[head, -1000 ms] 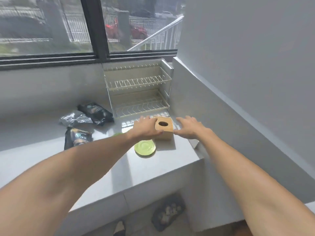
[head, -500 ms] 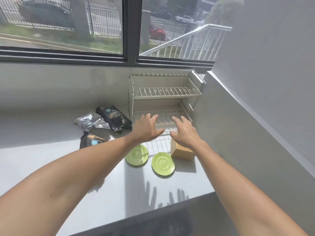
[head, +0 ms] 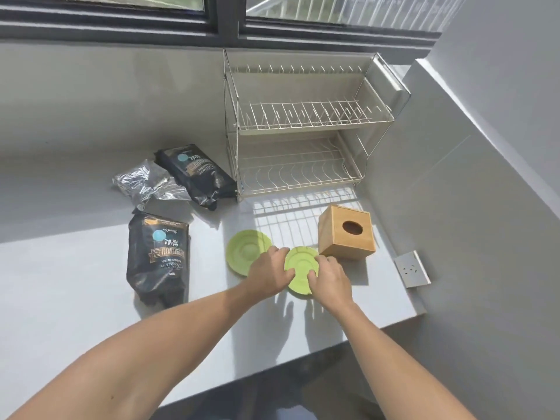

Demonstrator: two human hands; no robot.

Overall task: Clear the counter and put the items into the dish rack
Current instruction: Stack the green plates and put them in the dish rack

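Two green plates sit on the grey counter (head: 75, 283). My left hand (head: 268, 272) and my right hand (head: 330, 278) both grip the right green plate (head: 301, 263), one on each side of its rim. The left green plate (head: 247, 247) lies just beside it, partly under my left hand. A wooden tissue box (head: 345, 234) stands to the right of the plates. The two-tier wire dish rack (head: 303, 125) stands at the back by the wall, with both tiers bare.
Two black bags (head: 157, 256) (head: 197, 174) and a crumpled silver bag (head: 145, 183) lie left of the rack. A wall socket (head: 412, 268) sits on the right wall. The counter's front edge runs below my forearms.
My view has tilted down and closer. Both hands drew back from in front of the rack's lower tier and came down onto the right green plate.
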